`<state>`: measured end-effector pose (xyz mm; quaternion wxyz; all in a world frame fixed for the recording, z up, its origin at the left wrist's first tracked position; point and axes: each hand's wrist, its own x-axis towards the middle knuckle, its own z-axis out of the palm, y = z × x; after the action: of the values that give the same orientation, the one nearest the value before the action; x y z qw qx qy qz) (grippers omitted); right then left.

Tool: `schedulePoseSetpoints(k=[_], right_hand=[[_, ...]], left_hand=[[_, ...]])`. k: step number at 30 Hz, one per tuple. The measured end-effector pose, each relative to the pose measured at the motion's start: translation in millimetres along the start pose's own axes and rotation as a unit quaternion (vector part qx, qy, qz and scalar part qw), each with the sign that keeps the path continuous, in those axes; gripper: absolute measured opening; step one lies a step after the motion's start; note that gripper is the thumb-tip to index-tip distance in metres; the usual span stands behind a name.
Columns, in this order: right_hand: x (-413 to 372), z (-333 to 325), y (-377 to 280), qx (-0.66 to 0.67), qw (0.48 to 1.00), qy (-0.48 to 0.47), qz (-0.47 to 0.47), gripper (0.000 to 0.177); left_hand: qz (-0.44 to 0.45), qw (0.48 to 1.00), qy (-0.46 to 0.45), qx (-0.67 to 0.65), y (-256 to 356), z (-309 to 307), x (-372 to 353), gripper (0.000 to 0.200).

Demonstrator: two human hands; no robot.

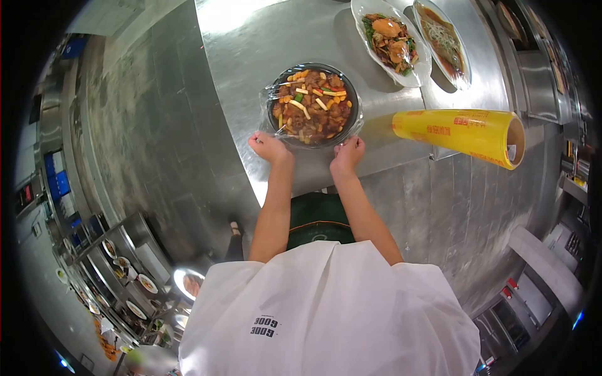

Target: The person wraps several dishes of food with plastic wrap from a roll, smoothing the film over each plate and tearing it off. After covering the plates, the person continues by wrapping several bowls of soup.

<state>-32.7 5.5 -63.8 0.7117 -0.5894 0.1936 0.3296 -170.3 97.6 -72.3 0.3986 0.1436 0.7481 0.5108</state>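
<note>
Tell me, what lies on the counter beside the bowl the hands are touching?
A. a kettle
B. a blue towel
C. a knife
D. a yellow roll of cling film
D: a yellow roll of cling film lies on the steel counter next to the film-covered bowl.

Bare counter (251,37) lies open from nine to twelve o'clock of the wrapped bowl (313,106) — two plates (411,80) crowd one o'clock, and a yellow wrap roll (461,135) bars three o'clock.
</note>
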Motion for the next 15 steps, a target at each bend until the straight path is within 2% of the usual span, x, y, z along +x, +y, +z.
schedulePoseSetpoints(k=[1, 2, 3, 4, 5, 6, 7, 8, 9, 11, 12, 14, 15], right_hand=[[-2, 1, -3, -0.061, 0.998, 0.03, 0.003, 0.017], [-4, 3, -6, -0.122, 0.991, 0.059, 0.007, 0.018], [2, -4, 2, -0.122, 0.991, 0.06, 0.008, 0.018], [15, -16, 20, -0.21, 0.968, 0.068, -0.124, 0.02], [23, -22, 30, -0.292, 0.92, 0.074, -0.252, 0.023], [23, -22, 30, -0.291, 0.921, 0.074, -0.25, 0.023], [23, -27, 29, -0.349, 0.893, 0.051, -0.279, 0.024], [23, -31, 28, -0.405, 0.861, 0.029, -0.306, 0.025], [20, -31, 27, -0.406, 0.861, 0.028, -0.305, 0.025], [17, -29, 27, -0.472, 0.812, 0.014, -0.343, 0.024], [15, -25, 26, -0.473, 0.812, 0.014, -0.341, 0.024], [17, -19, 21, -0.545, 0.773, 0.025, -0.325, 0.024], [19, -19, 22, -0.546, 0.772, 0.025, -0.325, 0.024]], left_hand=[[0.0, 1.0, -0.001, 0.0, -1, -4, -2, 0.017], [0.04, 0.999, -0.03, 0.022, -2, -14, -6, 0.017], [0.08, 0.994, -0.06, 0.044, 1, -22, -12, 0.018], [0.081, 0.994, -0.06, 0.045, 0, -26, -11, 0.018], [0.133, 0.985, -0.064, 0.092, -1, -30, -8, 0.018], [0.184, 0.971, -0.068, 0.138, -1, -31, -5, 0.017], [0.184, 0.971, -0.068, 0.139, -3, -31, -3, 0.017], [0.226, 0.956, -0.065, 0.176, -6, -31, -2, 0.018], [0.266, 0.938, -0.062, 0.214, -8, -32, -1, 0.019], [0.285, 0.917, -0.069, 0.27, -14, -32, 3, 0.019], [0.304, 0.893, -0.077, 0.323, -16, -30, 5, 0.019], [0.323, 0.875, -0.088, 0.349, -25, -19, 9, 0.019], [0.342, 0.856, -0.098, 0.375, -28, -16, 10, 0.019]])
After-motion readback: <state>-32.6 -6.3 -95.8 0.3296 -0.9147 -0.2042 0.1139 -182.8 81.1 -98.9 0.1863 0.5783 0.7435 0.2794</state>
